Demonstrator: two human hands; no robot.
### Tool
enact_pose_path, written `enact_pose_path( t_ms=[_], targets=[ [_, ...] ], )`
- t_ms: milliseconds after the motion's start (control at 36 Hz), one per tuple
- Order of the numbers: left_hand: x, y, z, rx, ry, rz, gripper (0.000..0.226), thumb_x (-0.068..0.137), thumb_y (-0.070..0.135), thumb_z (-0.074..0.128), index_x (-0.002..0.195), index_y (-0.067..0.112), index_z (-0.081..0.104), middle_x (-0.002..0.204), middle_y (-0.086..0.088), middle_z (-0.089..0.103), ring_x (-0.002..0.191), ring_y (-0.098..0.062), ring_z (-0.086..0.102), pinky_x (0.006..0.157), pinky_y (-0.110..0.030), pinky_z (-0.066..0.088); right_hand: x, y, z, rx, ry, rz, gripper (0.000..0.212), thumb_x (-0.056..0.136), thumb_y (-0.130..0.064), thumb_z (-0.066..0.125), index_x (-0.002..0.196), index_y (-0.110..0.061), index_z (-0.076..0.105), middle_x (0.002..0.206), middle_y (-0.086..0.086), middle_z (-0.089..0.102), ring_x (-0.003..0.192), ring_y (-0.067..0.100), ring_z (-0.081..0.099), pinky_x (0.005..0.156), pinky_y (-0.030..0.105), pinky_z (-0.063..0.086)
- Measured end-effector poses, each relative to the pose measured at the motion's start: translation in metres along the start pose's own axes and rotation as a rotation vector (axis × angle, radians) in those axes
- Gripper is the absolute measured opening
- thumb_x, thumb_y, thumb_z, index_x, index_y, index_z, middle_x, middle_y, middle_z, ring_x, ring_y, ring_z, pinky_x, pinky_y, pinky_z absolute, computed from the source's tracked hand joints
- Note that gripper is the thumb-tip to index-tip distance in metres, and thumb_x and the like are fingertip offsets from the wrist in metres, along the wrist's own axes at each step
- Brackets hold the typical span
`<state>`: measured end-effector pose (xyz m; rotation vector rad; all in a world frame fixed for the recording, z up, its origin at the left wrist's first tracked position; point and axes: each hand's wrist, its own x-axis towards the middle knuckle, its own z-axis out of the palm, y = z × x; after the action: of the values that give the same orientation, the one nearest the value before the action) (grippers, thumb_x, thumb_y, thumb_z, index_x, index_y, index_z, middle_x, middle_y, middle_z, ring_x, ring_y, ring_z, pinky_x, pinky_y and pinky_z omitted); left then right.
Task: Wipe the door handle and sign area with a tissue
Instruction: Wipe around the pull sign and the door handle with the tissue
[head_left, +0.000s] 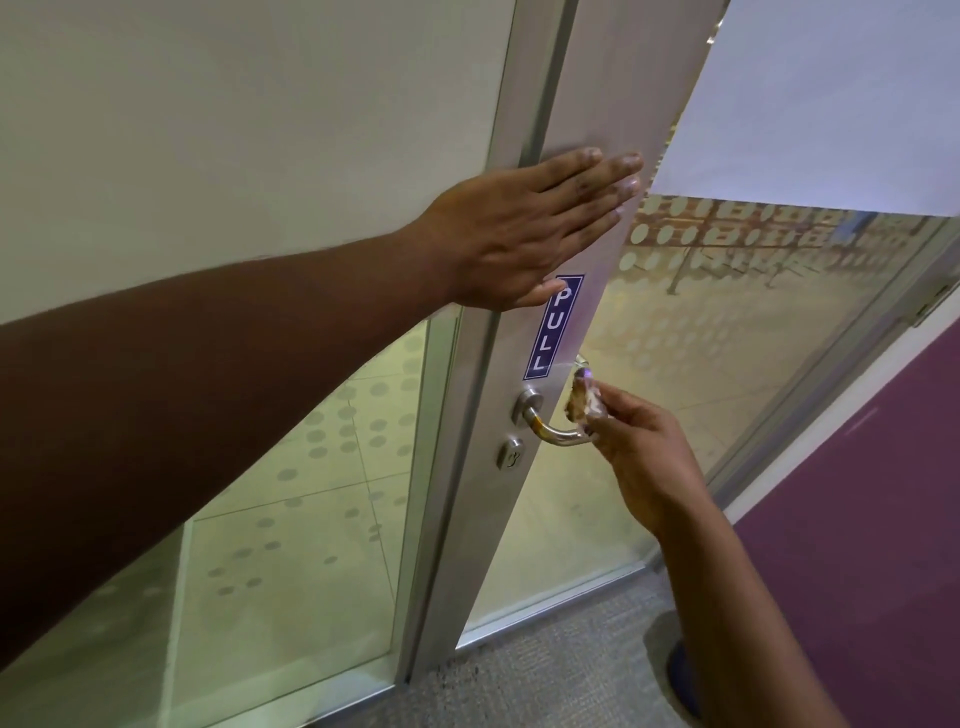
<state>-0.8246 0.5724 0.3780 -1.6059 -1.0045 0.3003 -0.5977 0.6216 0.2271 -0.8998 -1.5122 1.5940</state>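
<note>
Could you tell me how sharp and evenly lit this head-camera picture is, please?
Head view: wide-angle bending curves the door frame; the left hand blurs at its fingers; the PULL sign reads sharply; the handle shows glare; the tissue is soft.

Left hand (524, 234) lies flat on the door frame (587, 104), just above the sign (553, 327). Below the sign sits the handle (550, 427), keyhole (510, 453) under it. Right hand (639, 457) holds the tissue (584, 400) at the handle's outer end.

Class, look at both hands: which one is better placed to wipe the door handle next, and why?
The right hand. It pinches the tissue right at the end of the door handle. The left hand lies flat on the door frame above the PULL sign, holding nothing.
</note>
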Motion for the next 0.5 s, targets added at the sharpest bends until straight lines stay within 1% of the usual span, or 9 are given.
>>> enact_pose_path(
  t_ms=[83,167,222,278,333,361,389,417,500],
  targets=[
    [0.000,0.000,0.001,-0.008,0.002,-0.004,0.080,0.104,0.052,0.001,0.159,-0.006,0.002,0.168,-0.026,0.005,0.158,-0.039,0.004,0.129,-0.047,0.014,0.006,0.003,0.008,-0.615,0.077,-0.220,0.038,0.092,-0.002,0.061,0.121,-0.025,0.070,0.115,-0.006,0.073,0.098,0.006,0.066,0.084,0.022,0.049],
    [0.000,0.000,0.002,0.003,0.002,-0.001,0.080,0.104,0.052,0.000,0.159,-0.006,0.003,0.168,-0.026,0.005,0.158,-0.039,0.005,0.129,-0.047,0.014,0.013,0.010,0.013,-1.035,0.020,-0.513,0.040,0.087,0.006,0.063,0.118,-0.018,0.072,0.118,0.004,0.071,0.101,0.020,0.068,0.091,0.027,0.048],
    [0.000,0.000,0.002,0.011,0.002,0.000,0.081,0.103,0.052,-0.001,0.158,-0.006,0.002,0.168,-0.026,0.005,0.158,-0.039,0.005,0.128,-0.047,0.014,0.017,0.015,0.014,-1.189,-0.069,-0.603,0.045,0.081,0.011,0.066,0.116,-0.018,0.074,0.115,0.008,0.070,0.096,0.027,0.069,0.088,0.038,0.053],
    [0.000,0.000,0.003,0.009,0.005,0.000,0.081,0.103,0.052,-0.002,0.158,-0.007,0.001,0.168,-0.026,0.005,0.157,-0.039,0.005,0.128,-0.047,0.015,0.021,0.016,0.015,-1.310,-0.124,-0.606,0.044,0.081,0.009,0.067,0.112,-0.022,0.075,0.108,0.004,0.071,0.088,0.027,0.069,0.083,0.039,0.052],
    [0.001,0.000,0.002,0.012,0.006,0.002,0.081,0.103,0.052,-0.002,0.158,-0.007,0.002,0.168,-0.026,0.006,0.157,-0.039,0.006,0.128,-0.047,0.015,0.023,0.015,0.015,-1.406,-0.168,-0.601,0.040,0.085,0.003,0.066,0.110,-0.027,0.076,0.105,-0.002,0.071,0.084,0.023,0.068,0.078,0.029,0.045],
    [0.001,0.000,0.002,0.012,0.004,0.004,0.080,0.103,0.052,-0.002,0.158,-0.006,0.002,0.168,-0.026,0.006,0.157,-0.039,0.006,0.128,-0.047,0.015,0.024,0.014,0.015,-1.438,-0.194,-0.610,0.039,0.086,0.002,0.066,0.110,-0.027,0.076,0.104,-0.003,0.071,0.083,0.022,0.068,0.069,0.021,0.039],
    [0.001,0.000,0.002,0.013,0.004,0.006,0.080,0.103,0.052,-0.002,0.158,-0.006,0.002,0.168,-0.026,0.006,0.157,-0.039,0.006,0.128,-0.047,0.015,0.025,0.013,0.014,-1.457,-0.223,-0.615,0.038,0.087,0.002,0.065,0.111,-0.026,0.076,0.104,-0.002,0.070,0.083,0.022,0.067,0.062,0.020,0.033],
    [0.000,0.000,0.002,0.012,0.007,0.007,0.080,0.103,0.051,-0.003,0.158,-0.006,0.002,0.168,-0.026,0.006,0.158,-0.039,0.006,0.128,-0.046,0.016,0.026,0.012,0.013,-1.472,-0.253,-0.613,0.039,0.088,0.002,0.064,0.113,-0.026,0.075,0.106,-0.002,0.069,0.084,0.022,0.067,0.061,0.022,0.031],
    [0.000,0.000,0.002,0.008,0.013,0.006,0.080,0.103,0.051,-0.003,0.158,-0.005,0.002,0.168,-0.026,0.006,0.158,-0.038,0.006,0.128,-0.046,0.016,0.028,0.009,0.008,-1.513,-0.337,-0.593,0.051,0.089,0.007,0.056,0.120,-0.031,0.070,0.109,-0.003,0.063,0.089,0.020,0.063,0.072,0.030,0.038]
  ],
)
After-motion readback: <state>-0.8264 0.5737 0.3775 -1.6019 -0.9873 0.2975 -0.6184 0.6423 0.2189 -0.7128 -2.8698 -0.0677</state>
